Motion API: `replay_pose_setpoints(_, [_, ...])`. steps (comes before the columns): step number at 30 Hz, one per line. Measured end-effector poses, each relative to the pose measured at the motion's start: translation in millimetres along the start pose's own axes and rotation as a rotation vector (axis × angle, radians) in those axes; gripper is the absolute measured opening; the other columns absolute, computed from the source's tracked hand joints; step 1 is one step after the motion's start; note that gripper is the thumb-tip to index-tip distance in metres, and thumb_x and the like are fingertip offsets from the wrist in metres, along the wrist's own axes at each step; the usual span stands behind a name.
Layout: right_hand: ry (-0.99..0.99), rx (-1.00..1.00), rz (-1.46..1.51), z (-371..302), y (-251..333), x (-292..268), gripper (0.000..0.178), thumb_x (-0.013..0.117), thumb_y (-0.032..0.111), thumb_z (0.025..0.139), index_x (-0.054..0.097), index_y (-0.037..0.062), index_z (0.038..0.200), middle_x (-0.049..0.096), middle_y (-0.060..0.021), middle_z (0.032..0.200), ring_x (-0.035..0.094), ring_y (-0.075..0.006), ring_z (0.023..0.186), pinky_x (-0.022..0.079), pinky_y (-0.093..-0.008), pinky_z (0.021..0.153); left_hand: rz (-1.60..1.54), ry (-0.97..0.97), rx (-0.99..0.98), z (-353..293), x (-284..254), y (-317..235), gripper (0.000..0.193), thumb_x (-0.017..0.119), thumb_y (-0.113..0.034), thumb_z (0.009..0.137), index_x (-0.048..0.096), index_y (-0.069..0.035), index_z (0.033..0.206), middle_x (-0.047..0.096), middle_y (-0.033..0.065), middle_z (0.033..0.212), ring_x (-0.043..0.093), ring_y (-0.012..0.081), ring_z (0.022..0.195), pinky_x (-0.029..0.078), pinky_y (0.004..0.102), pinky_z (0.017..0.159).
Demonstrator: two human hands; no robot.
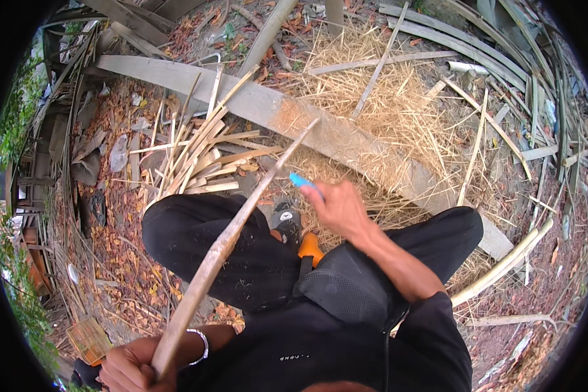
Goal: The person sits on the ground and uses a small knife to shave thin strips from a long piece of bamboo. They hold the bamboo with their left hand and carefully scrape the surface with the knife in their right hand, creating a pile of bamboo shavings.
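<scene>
A long, pale wooden strip [206,269] slants up across my black-trousered legs, with its thin far end over a grey plank [366,153]. At the lower left, my left hand [134,366] is closed round the strip's near end. My right hand [343,209] is closed on a small tool with a bright blue handle [305,186], just right of the strip and apart from it. The tool's working end cannot be made out.
Beyond my left knee lies a pile of split wooden strips [202,157]. Curly shavings [398,98] cover the ground around the plank. Loose sticks [509,264] lie to the right. An orange object [311,248] is between my legs. Dry leaves [127,248] spread on the left.
</scene>
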State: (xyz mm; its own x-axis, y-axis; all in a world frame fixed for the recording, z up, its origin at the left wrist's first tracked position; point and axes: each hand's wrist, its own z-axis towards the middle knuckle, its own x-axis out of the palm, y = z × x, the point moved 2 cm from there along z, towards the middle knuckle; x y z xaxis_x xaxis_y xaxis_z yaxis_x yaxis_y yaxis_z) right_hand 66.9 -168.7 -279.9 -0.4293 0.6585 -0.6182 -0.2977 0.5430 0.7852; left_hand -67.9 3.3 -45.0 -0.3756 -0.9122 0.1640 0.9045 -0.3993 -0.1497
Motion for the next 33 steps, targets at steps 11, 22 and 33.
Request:
replay_pose_setpoints(11, [-0.299,0.169,-0.193,26,-71,16,0.050,0.040,0.042,0.093,0.059,0.0020,0.069,0.051,-0.0156,0.047,0.053,-0.0316,0.042,0.043,-0.0405,0.044,0.164,0.007,-0.122,8,23,0,0.044,0.037,-0.026,0.088,0.027,-0.023,0.045,0.028,-0.0129,0.033,0.019,-0.0031,0.028,0.005,0.0192,0.039])
replay_pose_setpoints(22, [-0.165,0.020,0.043,2,-26,11,0.055,0.038,0.045,0.094,0.062,0.0017,0.070,0.048,-0.0120,0.042,0.047,-0.0261,0.036,0.041,-0.0381,0.040,0.125,0.040,0.024,5,19,13,0.025,0.056,-0.029,0.085,0.046,-0.012,0.070,0.038,-0.0063,0.048,0.031,0.0055,0.035,0.023,0.0160,0.039])
replay_pose_setpoints(33, [-0.097,0.060,0.138,28,-13,-6,0.052,0.044,0.042,0.093,0.061,0.0017,0.067,0.048,-0.0112,0.042,0.045,-0.0218,0.036,0.036,-0.0407,0.041,0.119,0.050,-0.016,6,0,10,0.036,0.050,-0.016,0.084,0.034,-0.021,0.052,0.033,-0.0126,0.042,0.034,-0.0025,0.035,0.018,0.0149,0.037])
